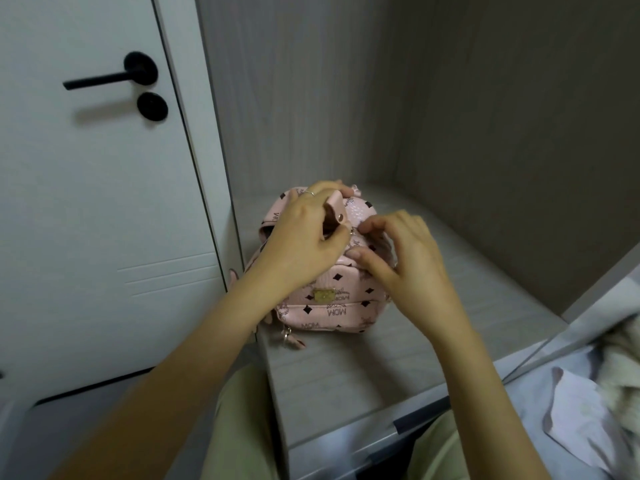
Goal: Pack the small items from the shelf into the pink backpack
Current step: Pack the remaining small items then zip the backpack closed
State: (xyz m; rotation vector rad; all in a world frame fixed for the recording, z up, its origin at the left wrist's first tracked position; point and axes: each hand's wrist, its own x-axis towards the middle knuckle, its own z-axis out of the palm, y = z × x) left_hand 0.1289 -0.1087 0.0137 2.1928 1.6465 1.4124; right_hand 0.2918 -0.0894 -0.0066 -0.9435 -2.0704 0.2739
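1. While the pink backpack [332, 299] stands upright on the grey shelf [433, 306], near its left wall, both hands work at its top.
2. Left hand [301, 237]: its grip is clamped on the top flap [337, 206], fingers curled over it, thumb beneath.
3. Right hand [405, 258]: thumb and curled fingers seem to pinch the pink backpack's upper edge; the exact spot is hidden.
4. A white door [86, 202] with a black lever handle [104, 77] stands left of the shelf.
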